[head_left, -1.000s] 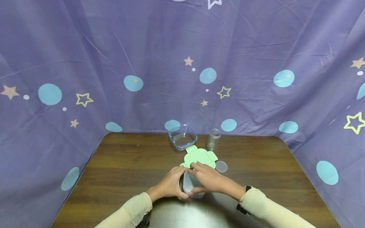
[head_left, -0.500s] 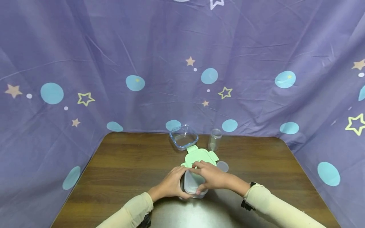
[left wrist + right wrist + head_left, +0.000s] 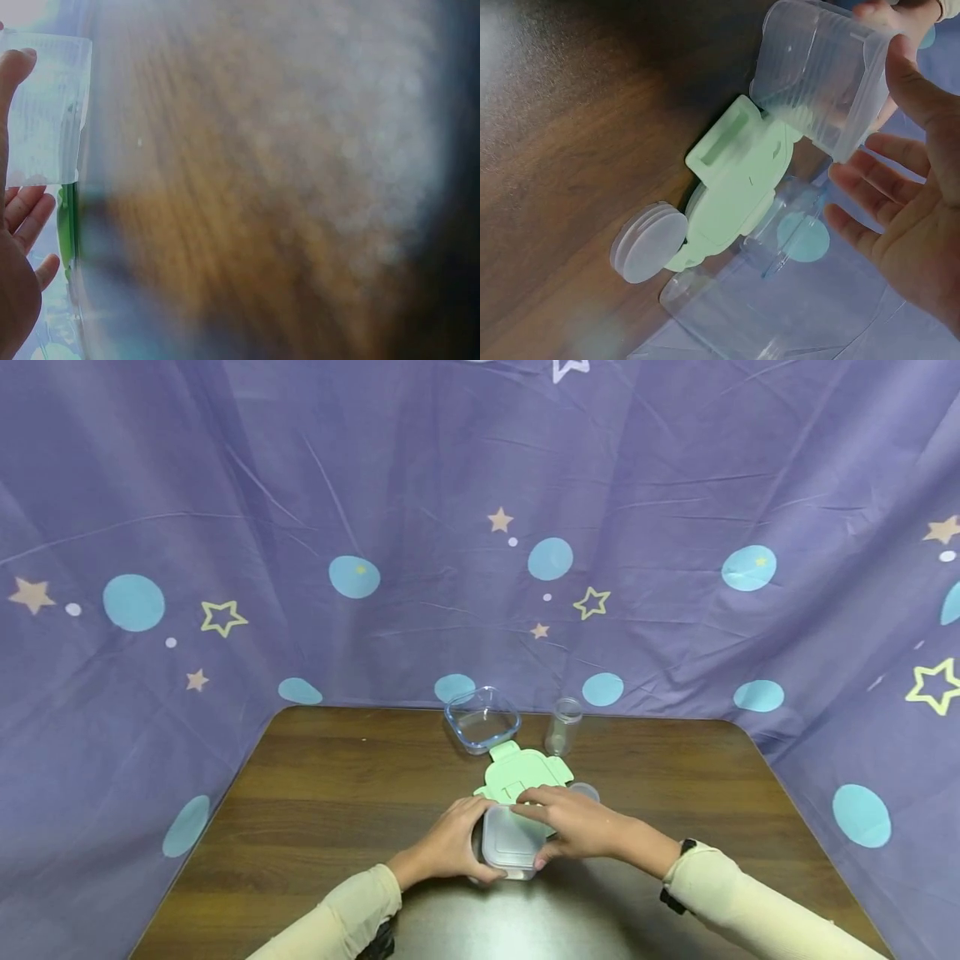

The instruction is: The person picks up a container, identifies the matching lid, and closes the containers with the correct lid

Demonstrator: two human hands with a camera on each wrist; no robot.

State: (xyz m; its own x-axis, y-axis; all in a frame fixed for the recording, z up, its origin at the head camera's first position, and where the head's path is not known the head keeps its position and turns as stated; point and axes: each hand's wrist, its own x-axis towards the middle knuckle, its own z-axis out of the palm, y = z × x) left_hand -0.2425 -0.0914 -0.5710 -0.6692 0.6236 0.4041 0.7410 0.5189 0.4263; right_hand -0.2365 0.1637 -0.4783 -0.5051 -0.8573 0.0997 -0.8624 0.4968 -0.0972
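Note:
A clear plastic food container (image 3: 517, 873) with a translucent lid (image 3: 513, 835) stands at the table's near side. My left hand (image 3: 446, 847) holds its left side, thumb toward the near corner and fingers toward the far one. In the left wrist view the thumb lies against the container (image 3: 46, 112). At the lid's right edge is my right hand (image 3: 581, 825), fingers loosely extended. The right wrist view shows its thumb (image 3: 911, 75) at one lid corner and fingertips at the other. The lid's right edge is partly hidden by this hand.
Just beyond the container lies a light green clip lid (image 3: 525, 770). Behind it are a glass dish (image 3: 482, 743) and a clear jar (image 3: 562, 731). A round translucent lid (image 3: 656, 244) lies right of the green lid. A patterned curtain (image 3: 420, 635) encloses the table.
My right hand has shifted to the right across the lid, uncovering more of its top. The left hand stays on the container's left side.

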